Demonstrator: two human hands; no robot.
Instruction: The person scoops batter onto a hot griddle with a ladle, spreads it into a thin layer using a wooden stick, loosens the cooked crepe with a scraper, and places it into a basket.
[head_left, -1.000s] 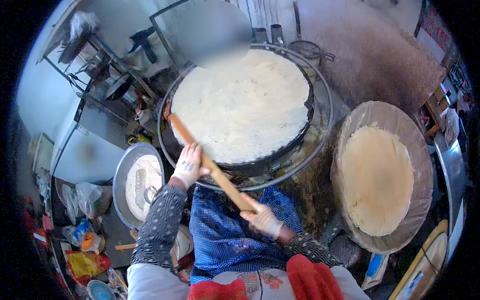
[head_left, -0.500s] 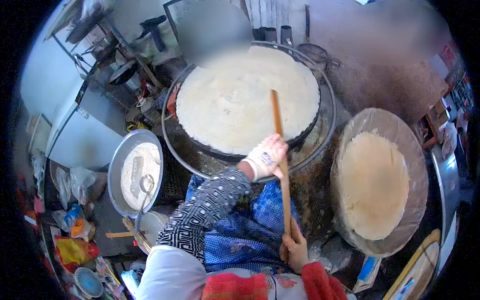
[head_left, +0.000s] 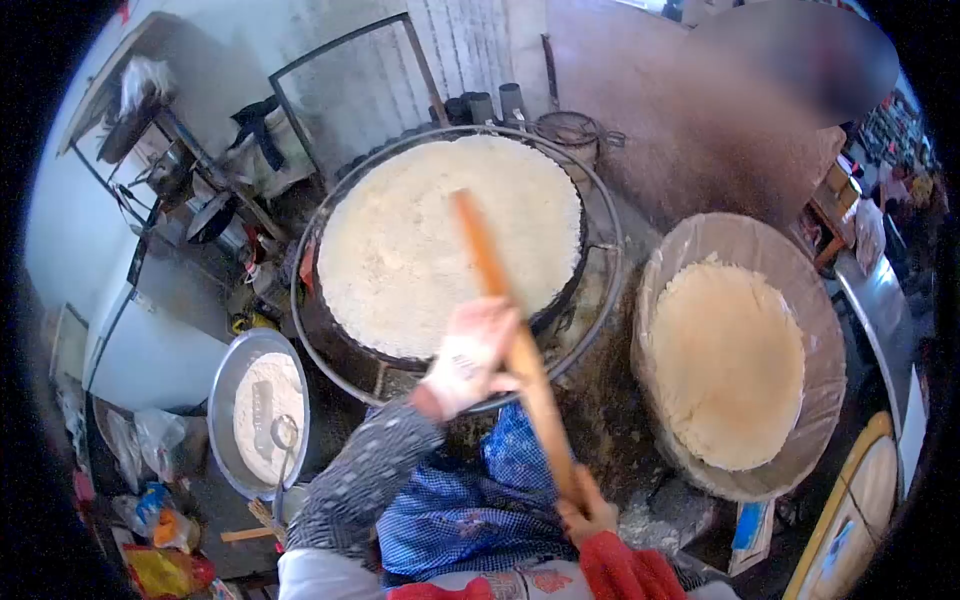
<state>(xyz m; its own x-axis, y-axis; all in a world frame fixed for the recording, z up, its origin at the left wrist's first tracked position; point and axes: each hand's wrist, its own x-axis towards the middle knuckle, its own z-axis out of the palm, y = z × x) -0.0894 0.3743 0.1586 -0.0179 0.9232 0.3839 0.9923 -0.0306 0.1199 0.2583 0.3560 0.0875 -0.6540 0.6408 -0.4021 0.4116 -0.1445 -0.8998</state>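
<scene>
A long wooden stick [head_left: 537, 405] slants over the near rim of a large round griddle, its far end above a pale, floury layer [head_left: 430, 240]. My left hand [head_left: 470, 355], in a whitish glove and blurred, is closed around the middle of the stick. Down by my lap, my right hand [head_left: 588, 512] grips the stick's near end. Around the griddle runs a metal ring [head_left: 612, 270]. Whether the stick's tip touches the layer cannot be told.
To the left stands a metal basin [head_left: 222, 420] of white flour with a ladle [head_left: 284, 432]. At right is a plastic-lined tub [head_left: 820, 400] of pale dough or batter. A rack with pans [head_left: 210, 218] stands at the back left.
The stick swung from leaning left to nearly upright, then tilted left again. My left hand moved right, then partly back; my right hand shifted toward the lower right. The view also turned.
</scene>
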